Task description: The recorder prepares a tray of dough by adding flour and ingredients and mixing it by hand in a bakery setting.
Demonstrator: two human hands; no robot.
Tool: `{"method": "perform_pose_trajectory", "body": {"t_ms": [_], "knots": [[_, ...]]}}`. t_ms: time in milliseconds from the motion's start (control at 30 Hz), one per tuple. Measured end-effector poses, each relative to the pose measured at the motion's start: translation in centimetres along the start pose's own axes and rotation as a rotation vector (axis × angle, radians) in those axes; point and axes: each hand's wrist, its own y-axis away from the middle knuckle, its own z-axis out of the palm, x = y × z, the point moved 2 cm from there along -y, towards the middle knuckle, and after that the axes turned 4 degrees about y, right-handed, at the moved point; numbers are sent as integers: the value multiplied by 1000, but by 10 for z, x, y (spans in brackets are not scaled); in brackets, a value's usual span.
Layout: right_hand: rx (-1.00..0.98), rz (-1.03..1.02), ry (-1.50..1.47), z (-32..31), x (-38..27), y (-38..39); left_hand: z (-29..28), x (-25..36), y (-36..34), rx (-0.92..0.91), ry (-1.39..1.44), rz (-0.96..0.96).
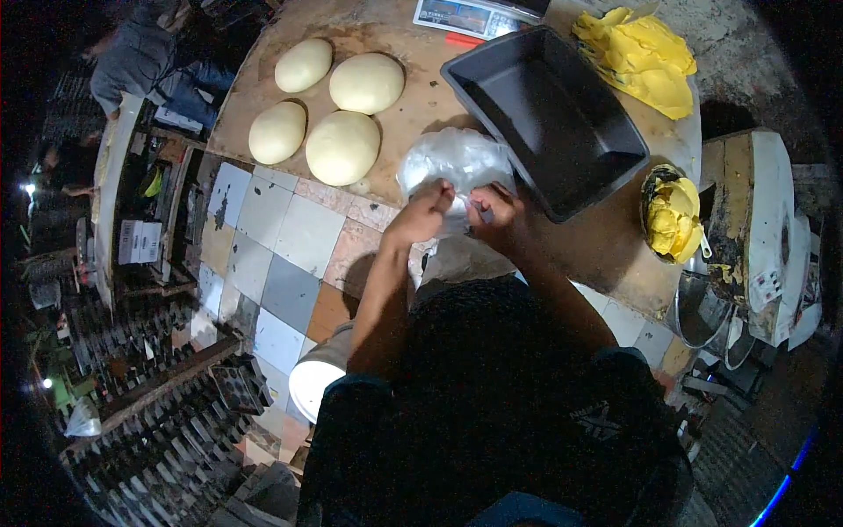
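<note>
A clear, shiny plastic bag (452,158) lies at the near edge of the worktable, in front of me. My left hand (423,211) pinches its gathered near end with the fingers closed. Close beside it, my right hand (494,209) grips the same end, thumb and fingers pressed together. What the bag holds, I cannot make out through its glare. Just right of the bag stands a deep black rectangular tub (536,114). To the far left of my hands sit several smooth, pale dough balls (342,147).
A yellow mound of margarine-like spread (637,61) lies at the back right. More fills a bowl (674,220) at the table's right edge. A scale (465,16) stands behind the tub. A white bucket (316,386) is below my left forearm. Another person (136,57) is at far left.
</note>
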Motion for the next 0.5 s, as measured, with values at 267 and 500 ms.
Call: {"method": "perform_pose_trajectory", "body": {"t_ms": [267, 500], "knots": [[4, 62, -22, 2, 2, -4, -15, 10, 4, 78, 33, -39], [-88, 302, -201, 1, 7, -2, -9, 30, 2, 109, -220, -47]]}}
